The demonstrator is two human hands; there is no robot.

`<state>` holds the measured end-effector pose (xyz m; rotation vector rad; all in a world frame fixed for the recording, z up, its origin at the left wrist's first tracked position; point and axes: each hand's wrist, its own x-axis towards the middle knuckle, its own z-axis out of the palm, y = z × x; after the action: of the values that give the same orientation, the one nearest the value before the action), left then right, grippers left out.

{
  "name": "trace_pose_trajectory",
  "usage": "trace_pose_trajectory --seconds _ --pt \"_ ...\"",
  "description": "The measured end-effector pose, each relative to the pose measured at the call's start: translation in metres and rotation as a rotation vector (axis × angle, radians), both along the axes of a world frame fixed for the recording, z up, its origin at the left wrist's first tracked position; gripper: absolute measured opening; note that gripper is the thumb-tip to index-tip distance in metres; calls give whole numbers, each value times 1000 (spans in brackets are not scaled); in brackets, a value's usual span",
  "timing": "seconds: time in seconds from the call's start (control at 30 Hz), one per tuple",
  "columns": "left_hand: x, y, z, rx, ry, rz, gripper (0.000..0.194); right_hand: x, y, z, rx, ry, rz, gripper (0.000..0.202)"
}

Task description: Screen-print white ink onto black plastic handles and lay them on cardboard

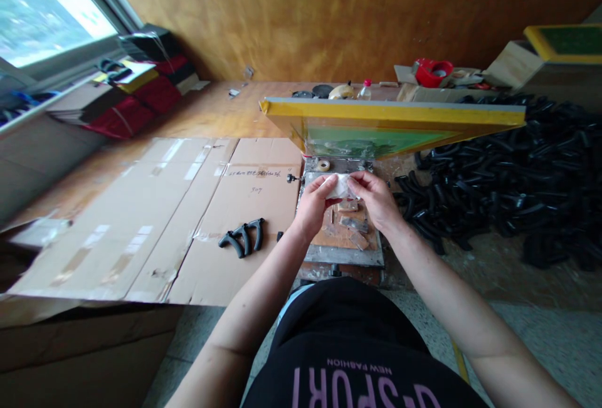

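Note:
A crumpled white tissue or cloth (pixel 339 187) is stretched between both hands. My left hand (pixel 316 200) pinches its left end, and my right hand (pixel 372 195) grips its right end. Below them lies a metal-edged jig plate (pixel 345 256) with small blocks (pixel 353 225) on its wooden surface. Just behind the hands, a roll of tape (pixel 323 165) rests on the plate. A yellow-framed screen (pixel 395 113) stands tilted up beyond the plate.
Curved black parts (pixel 242 237) lie on flattened cardboard (pixel 254 188) at left. A large heap of black parts (pixel 508 188) covers the right side. A red tape dispenser (pixel 433 73) and a small bottle (pixel 365 89) stand at the back.

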<state>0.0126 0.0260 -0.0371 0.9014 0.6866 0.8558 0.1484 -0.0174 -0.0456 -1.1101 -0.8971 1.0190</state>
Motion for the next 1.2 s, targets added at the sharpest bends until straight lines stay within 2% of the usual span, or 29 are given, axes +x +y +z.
trace_pose_trajectory --seconds 0.17,0.37,0.43,0.53,0.6,0.73,1.0,1.1,1.2 --pt "2 0 0 -13 -15 70 31 4 -1 0 -2 98 -19 37" --pt "-2 -5 -18 2 10 146 25 6 -3 -7 -27 124 -91 39" --pt "-3 -6 -21 86 66 204 26 7 -3 -10 -34 72 -124 37" --pt "-6 -6 -18 289 205 270 31 9 -2 -14 -16 -55 -112 32" --pt "-7 -6 -13 355 280 220 29 10 -1 -16 6 -118 -92 28" --pt "-6 -8 -5 367 331 141 30 12 1 -14 30 -209 -104 24" --pt "1 -7 -13 183 158 40 30 8 5 -15 11 -193 -194 23" --pt "4 -7 -12 150 170 -17 31 5 6 -17 3 -188 -219 22" --pt "5 -7 -9 168 206 22 26 3 4 -19 -9 -201 -214 21"
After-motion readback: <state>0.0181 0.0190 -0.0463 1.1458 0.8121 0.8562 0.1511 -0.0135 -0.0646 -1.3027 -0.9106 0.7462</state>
